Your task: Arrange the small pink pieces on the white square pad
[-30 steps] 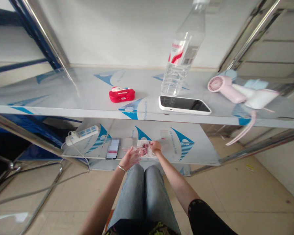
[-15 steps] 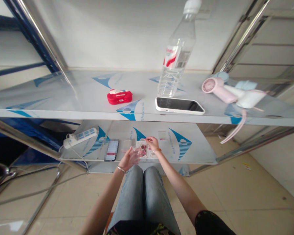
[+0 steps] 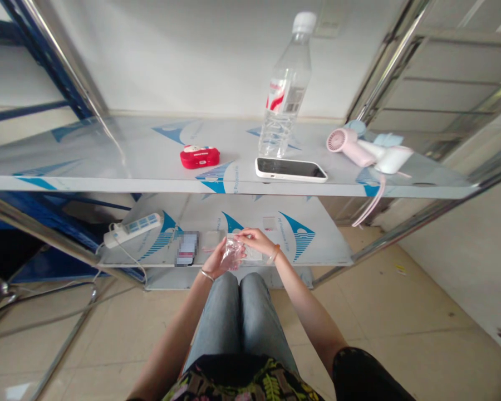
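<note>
My left hand is closed on the side of a small clear plastic bag, held over the front of the lower shelf. A pinkish tint shows through the bag; what causes it cannot be made out. At the bag's top edge, the fingertips of my right hand pinch the plastic. Partly covered by that hand, something whitish lies on the shelf. A flat clear packet rests left of the bag, and a smaller clear packet lies behind my right hand.
The lower shelf also bears a phone with a blurred screen and a white power strip. On the upper shelf are a red case, a water bottle, a white-edged phone and small handheld fans.
My right hand has moved left to the bag's top edge. The bag now stands more upright in front of the red patterned item seen before, which is hidden. The camera view has shifted slightly.
</note>
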Motion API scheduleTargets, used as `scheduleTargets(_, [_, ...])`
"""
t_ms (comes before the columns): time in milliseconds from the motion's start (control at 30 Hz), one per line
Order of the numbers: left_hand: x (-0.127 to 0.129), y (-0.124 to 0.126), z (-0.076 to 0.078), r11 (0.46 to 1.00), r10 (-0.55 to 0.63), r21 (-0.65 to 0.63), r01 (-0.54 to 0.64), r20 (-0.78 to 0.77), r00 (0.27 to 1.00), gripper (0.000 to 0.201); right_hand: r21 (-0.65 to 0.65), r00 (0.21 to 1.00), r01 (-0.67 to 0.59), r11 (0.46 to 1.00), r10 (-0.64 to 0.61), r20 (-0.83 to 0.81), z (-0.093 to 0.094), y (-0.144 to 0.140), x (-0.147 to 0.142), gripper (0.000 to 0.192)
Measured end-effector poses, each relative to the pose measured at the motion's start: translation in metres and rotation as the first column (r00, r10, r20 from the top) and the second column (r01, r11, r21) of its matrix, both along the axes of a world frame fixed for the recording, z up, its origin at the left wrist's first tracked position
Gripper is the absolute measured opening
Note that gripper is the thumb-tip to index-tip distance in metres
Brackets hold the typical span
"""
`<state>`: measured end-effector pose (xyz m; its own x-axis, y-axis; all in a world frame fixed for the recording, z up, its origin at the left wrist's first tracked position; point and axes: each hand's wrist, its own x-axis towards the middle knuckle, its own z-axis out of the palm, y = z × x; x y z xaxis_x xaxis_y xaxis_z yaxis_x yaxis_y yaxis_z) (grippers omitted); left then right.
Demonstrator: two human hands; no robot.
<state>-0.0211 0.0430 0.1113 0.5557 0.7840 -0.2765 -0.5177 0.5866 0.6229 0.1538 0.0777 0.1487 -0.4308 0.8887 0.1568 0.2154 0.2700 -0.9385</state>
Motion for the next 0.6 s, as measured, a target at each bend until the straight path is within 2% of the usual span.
scheduleTargets(133, [0.0, -0.006, 0.009, 0.999, -0.035, 0.024, 0.035, -0.004, 0.999, 0.049, -0.035, 0.995, -0.097, 0.995, 0.097, 0.008, 0.005, -0.01, 0.009, 0.031])
scheduleTargets(267, [0.002, -0.011, 0.019, 0.99, -0.112, 0.08, 0.113, -0.019, 0.993, 0.064, -0.063, 0.999, -0.026, 0.998, 0.027, 0.019, 0.013, -0.02, 0.015, 0.029])
scheduleTargets(333, [0.005, -0.014, 0.024, 0.984, -0.118, 0.127, 0.128, -0.077, 0.99, 0.069, -0.053, 1.0, 0.014, 0.998, -0.012, 0.026, 0.018, -0.026, 0.017, 0.029])
scheduleTargets(400, [0.009, -0.017, 0.028, 0.977, -0.037, 0.2, 0.076, -0.19, 0.981, 0.066, -0.01, 0.999, 0.045, 0.999, -0.045, 0.026, 0.021, -0.031, 0.019, 0.028])
scheduleTargets(467, [0.013, -0.021, 0.033, 0.953, 0.118, 0.301, -0.029, -0.283, 0.952, 0.059, 0.018, 0.997, 0.082, 0.997, -0.082, -0.005, 0.024, -0.035, 0.021, 0.027])
scheduleTargets(533, [0.016, -0.024, 0.037, 0.905, 0.28, 0.398, -0.151, -0.288, 0.916, 0.05, -0.005, 0.99, 0.118, 0.993, -0.119, -0.079, 0.027, -0.04, 0.022, 0.026])
scheduleTargets(600, [0.017, -0.026, 0.044, 0.866, 0.367, 0.446, -0.227, -0.257, 0.894, 0.045, -0.068, 0.972, 0.147, 0.987, -0.157, -0.177, 0.03, -0.046, 0.021, 0.034])
